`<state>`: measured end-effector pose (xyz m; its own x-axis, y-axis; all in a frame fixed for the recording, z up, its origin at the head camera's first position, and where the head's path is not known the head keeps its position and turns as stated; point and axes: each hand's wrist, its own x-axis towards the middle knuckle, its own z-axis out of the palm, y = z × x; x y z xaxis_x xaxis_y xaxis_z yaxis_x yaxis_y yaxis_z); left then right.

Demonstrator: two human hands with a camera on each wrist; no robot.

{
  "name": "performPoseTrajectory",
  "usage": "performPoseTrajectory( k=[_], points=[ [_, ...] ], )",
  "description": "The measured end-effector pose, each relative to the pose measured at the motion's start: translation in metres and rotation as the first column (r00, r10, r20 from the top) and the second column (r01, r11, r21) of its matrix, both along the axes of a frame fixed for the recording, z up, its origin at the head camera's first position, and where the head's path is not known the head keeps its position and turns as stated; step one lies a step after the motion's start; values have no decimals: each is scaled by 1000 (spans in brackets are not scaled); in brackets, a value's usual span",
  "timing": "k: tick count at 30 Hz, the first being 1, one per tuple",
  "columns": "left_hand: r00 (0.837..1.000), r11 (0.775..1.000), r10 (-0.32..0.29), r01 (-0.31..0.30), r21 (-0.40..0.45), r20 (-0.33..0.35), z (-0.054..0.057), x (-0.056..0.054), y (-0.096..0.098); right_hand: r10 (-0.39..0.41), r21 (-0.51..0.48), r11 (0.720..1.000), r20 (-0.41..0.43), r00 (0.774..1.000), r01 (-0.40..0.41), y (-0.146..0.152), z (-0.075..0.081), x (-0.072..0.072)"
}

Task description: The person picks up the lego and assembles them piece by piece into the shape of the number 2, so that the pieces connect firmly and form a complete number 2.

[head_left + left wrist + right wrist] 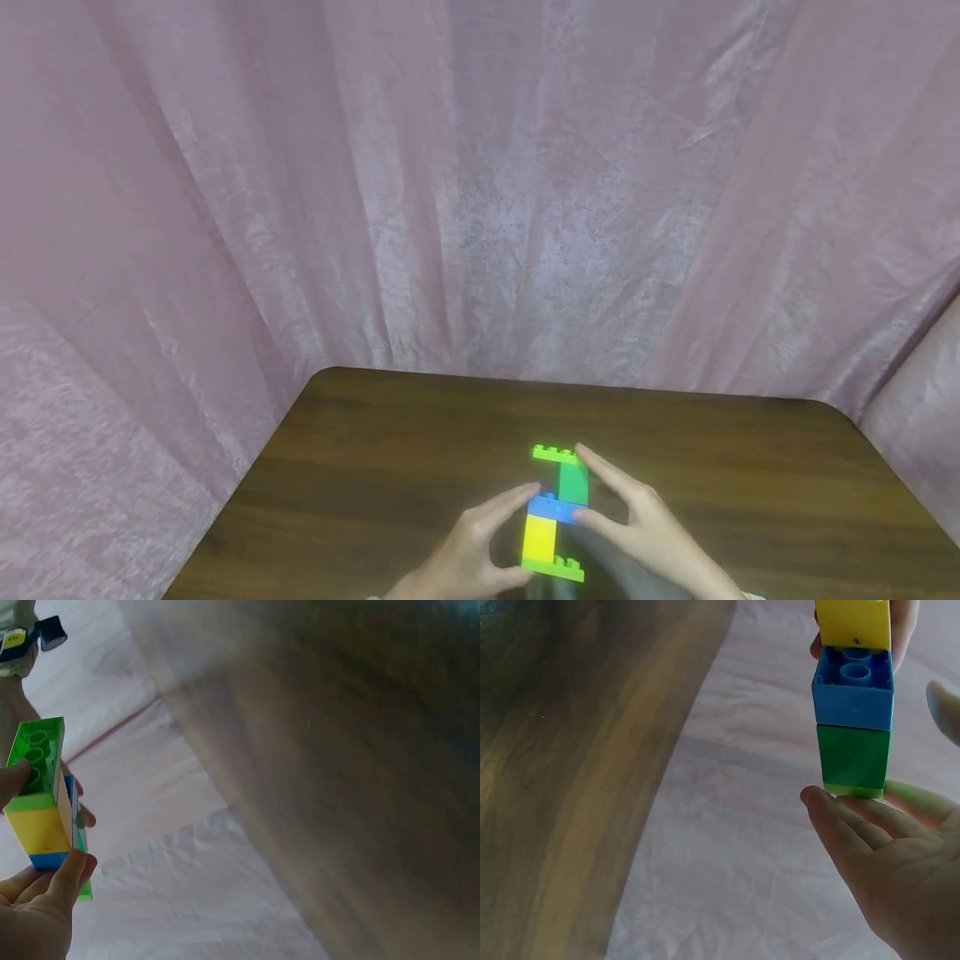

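Observation:
A stack of toy building bricks is held above the table: a lime plate (555, 454) at the top, then a green brick (573, 483), a blue brick (551, 507), a yellow brick (538, 538) and another lime plate (558, 569) at the bottom. My left hand (468, 542) grips the lower part, its thumb at the bottom plate's hollow underside and its fingers by the blue brick. The fairly straight fingers of my right hand (900, 855) touch the top lime plate. Its thumb stands apart from the bricks in the right wrist view.
A dark brown wooden table (360, 467) with rounded corners lies below the hands. Pink-mauve velvety curtains (495, 208) hang behind it and along its sides.

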<state>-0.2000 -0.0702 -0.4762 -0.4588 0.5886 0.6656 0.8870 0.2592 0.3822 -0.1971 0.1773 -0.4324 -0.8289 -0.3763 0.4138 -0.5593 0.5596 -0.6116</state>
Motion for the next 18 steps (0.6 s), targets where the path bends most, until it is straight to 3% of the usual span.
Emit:
performPoseTrajectory(
  k=[4, 14, 18],
  points=[
    [1000, 1000, 6, -6, 15, -20, 2, -2, -2, 27, 19, 999, -3, 1000, -27, 0, -2, 0],
    [998, 995, -59, 56, 80, 38, 4, -3, -3, 64, 13, 998, 3, 998, -64, 1, -8, -1],
    [995, 993, -61, 54, 101, 75, 5, -3, -2, 69, 10, 998, 14, 998, -69, 1, -9, -1]
  ],
)
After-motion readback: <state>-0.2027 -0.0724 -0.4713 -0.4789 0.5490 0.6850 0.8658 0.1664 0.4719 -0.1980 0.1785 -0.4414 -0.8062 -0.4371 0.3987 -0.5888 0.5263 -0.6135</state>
